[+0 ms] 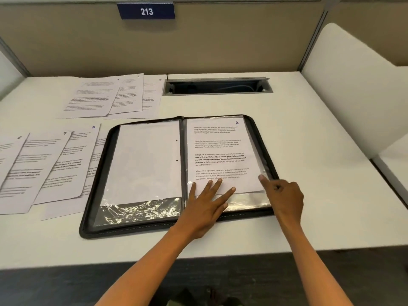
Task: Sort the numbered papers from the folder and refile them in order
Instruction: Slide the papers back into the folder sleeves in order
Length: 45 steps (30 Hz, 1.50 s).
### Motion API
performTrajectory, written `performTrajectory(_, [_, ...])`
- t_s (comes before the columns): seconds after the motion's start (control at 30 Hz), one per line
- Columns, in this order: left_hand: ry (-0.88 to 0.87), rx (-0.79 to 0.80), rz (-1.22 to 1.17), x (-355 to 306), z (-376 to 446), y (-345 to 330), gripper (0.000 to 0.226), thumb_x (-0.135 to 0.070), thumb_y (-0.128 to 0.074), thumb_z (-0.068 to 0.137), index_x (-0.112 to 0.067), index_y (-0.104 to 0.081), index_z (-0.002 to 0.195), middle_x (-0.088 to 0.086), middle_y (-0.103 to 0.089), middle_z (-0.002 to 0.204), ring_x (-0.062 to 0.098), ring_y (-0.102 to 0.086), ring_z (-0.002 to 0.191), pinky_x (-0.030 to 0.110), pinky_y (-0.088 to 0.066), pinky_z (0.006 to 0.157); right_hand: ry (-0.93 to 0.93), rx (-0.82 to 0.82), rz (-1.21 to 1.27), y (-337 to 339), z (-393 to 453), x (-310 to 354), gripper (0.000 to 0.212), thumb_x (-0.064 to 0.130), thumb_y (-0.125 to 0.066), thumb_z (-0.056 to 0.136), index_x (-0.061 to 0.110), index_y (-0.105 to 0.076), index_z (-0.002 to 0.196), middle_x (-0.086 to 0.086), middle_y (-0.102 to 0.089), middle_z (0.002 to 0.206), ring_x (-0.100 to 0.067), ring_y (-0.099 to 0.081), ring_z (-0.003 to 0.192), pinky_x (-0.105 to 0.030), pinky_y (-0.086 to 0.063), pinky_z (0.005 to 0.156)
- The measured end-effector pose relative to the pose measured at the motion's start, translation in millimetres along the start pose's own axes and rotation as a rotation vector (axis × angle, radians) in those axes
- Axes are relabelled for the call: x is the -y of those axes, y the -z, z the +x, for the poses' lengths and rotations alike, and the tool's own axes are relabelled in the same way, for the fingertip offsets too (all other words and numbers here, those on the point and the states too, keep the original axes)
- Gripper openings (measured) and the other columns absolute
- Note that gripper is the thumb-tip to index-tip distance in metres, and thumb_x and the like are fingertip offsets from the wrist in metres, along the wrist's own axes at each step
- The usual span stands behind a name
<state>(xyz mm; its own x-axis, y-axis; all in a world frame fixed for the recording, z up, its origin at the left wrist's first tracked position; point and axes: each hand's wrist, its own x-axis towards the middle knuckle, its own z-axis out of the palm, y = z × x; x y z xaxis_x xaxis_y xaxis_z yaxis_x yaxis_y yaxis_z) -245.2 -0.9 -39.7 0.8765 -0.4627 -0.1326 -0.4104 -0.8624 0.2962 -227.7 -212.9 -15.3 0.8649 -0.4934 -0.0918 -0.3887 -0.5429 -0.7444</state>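
Note:
A black zip folder [92, 195] lies open on the white desk. Its right clear sleeve holds the paper numbered 2 [220, 149]. The left sleeve shows the blank back of a sheet [145, 164]. My left hand [207, 204] presses flat with spread fingers on the bottom of paper 2. My right hand [284, 193] touches the sleeve's lower right edge with its index finger, the other fingers curled. Loose papers numbered 6 [11, 173], 7 [55, 164] and 5 [88, 151] overlap left of the folder. More sheets [106, 96] lie behind them.
A recessed cable tray [217, 86] is set into the desk behind the folder. A beige partition with a sign reading 213 [146, 11] backs the desk. A white divider [353, 89] stands at the right. The desk's front edge [242, 257] runs near my forearms.

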Motion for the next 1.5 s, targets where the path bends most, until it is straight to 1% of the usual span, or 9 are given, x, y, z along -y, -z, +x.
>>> performTrajectory(0.27, [-0.024,0.005,-0.043,8,-2,2,0.054,-0.062,-0.007,0.089,-0.053,0.012,0.140,-0.011,0.022,0.153,0.013,0.021,0.142,0.042,0.018,0.113,-0.037,0.147,0.348,6,-4,15,0.025,0.028,-0.075,0.080,0.004,-0.067,0.077,-0.005,-0.064,0.076,-0.022,-0.058,0.079,-0.024,-0.041,0.064])
performTrajectory(0.37, [-0.020,-0.064,-0.147,22,-7,10,0.068,-0.077,-0.013,0.081,-0.052,0.009,0.141,-0.010,0.014,0.157,0.009,0.018,0.143,0.040,0.010,0.117,0.035,0.224,0.478,6,-12,47,0.017,0.031,-0.078,0.076,0.016,-0.070,0.080,0.006,-0.068,0.106,-0.014,-0.058,0.106,-0.029,-0.041,0.089])
performTrajectory(0.5, [0.134,-0.244,-0.314,53,-16,32,0.074,-0.084,0.000,0.075,-0.049,0.002,0.140,-0.007,-0.003,0.159,0.010,0.002,0.145,0.035,0.000,0.117,0.216,0.367,0.544,-9,-33,95,0.012,0.030,-0.078,0.076,0.021,-0.071,0.079,0.014,-0.056,0.134,-0.007,-0.032,0.138,-0.038,-0.019,0.112])
performTrajectory(0.73, [0.446,-0.619,-0.648,115,-59,77,0.050,-0.040,-0.039,0.098,-0.030,-0.029,0.146,-0.005,-0.028,0.153,0.009,-0.024,0.140,0.032,-0.020,0.115,0.533,0.632,0.385,-77,-83,155,0.011,0.042,-0.073,0.075,0.037,-0.065,0.070,0.031,-0.042,0.133,0.003,-0.011,0.140,-0.059,0.001,0.115])
performTrajectory(0.93, [0.771,-0.836,-0.888,157,-104,90,0.038,-0.046,-0.040,0.097,-0.023,-0.070,0.096,-0.003,-0.073,0.089,0.011,-0.066,0.089,0.027,-0.047,0.083,0.580,0.855,0.193,-146,-125,175,0.016,0.044,-0.073,0.078,0.040,-0.062,0.067,0.028,-0.045,0.138,-0.003,-0.004,0.145,-0.059,0.018,0.109])
performTrajectory(1.03, [0.800,-0.766,-1.118,179,-122,90,0.031,-0.042,-0.052,0.093,-0.018,-0.071,0.092,0.000,-0.072,0.074,0.017,-0.069,0.077,0.029,-0.053,0.071,0.595,0.888,0.045,-176,-138,180,0.017,0.048,-0.068,0.081,0.040,-0.061,0.068,0.026,-0.043,0.141,-0.004,0.001,0.145,-0.059,0.024,0.106])
performTrajectory(1.17, [0.812,-0.631,-1.198,202,-130,82,0.027,-0.021,-0.070,0.084,-0.007,-0.066,0.107,0.014,-0.070,0.084,0.025,-0.069,0.074,0.032,-0.057,0.066,0.641,0.903,-0.130,-202,-142,174,0.015,0.053,-0.062,0.083,0.039,-0.065,0.080,0.021,-0.036,0.148,-0.010,0.006,0.146,-0.062,0.027,0.102])
performTrajectory(1.37, [0.846,-0.487,-0.848,215,-118,76,0.030,-0.010,-0.074,0.078,-0.016,-0.065,0.105,0.000,-0.067,0.082,0.012,-0.065,0.072,0.016,-0.053,0.064,0.752,0.888,-0.373,-213,-143,165,0.051,0.077,-0.041,0.079,0.040,-0.070,0.097,0.022,-0.027,0.152,-0.010,0.008,0.146,-0.063,0.027,0.100])
performTrajectory(1.5, [0.832,-0.404,-0.609,219,-109,77,0.033,-0.014,-0.074,0.076,-0.016,-0.065,0.108,-0.002,-0.060,0.084,0.014,-0.058,0.079,0.027,-0.049,0.074,0.707,0.861,-0.379,-214,-133,186,0.053,0.076,-0.040,0.080,0.035,-0.071,0.094,0.021,-0.050,0.137,-0.010,-0.019,0.141,-0.060,0.007,0.108])
